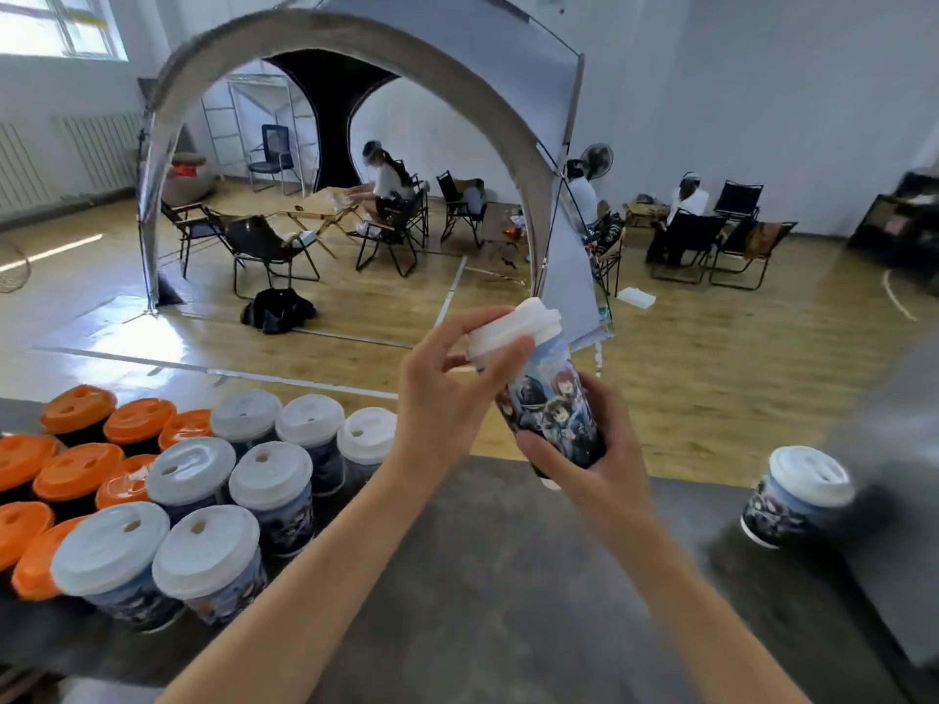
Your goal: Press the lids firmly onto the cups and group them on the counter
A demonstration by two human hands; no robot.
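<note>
I hold a printed paper cup [551, 393] tilted in the air above the dark counter [508, 576]. My right hand [584, 449] grips its lower body. My left hand [447, 383] has thumb and fingers curled round the white lid [513, 327] on top of it. On the left of the counter stand several printed cups with white lids [203, 551] in a tight group, and several cups with orange lids [76, 470] beside them. One more printed cup with a white lid [797, 495] stands alone on the right.
The counter's far edge runs just beyond the cups, with wooden floor below. Beyond it stand a grey arched tent [355, 53], folding chairs and seated people. A grey blurred surface [894, 500] rises at the right edge.
</note>
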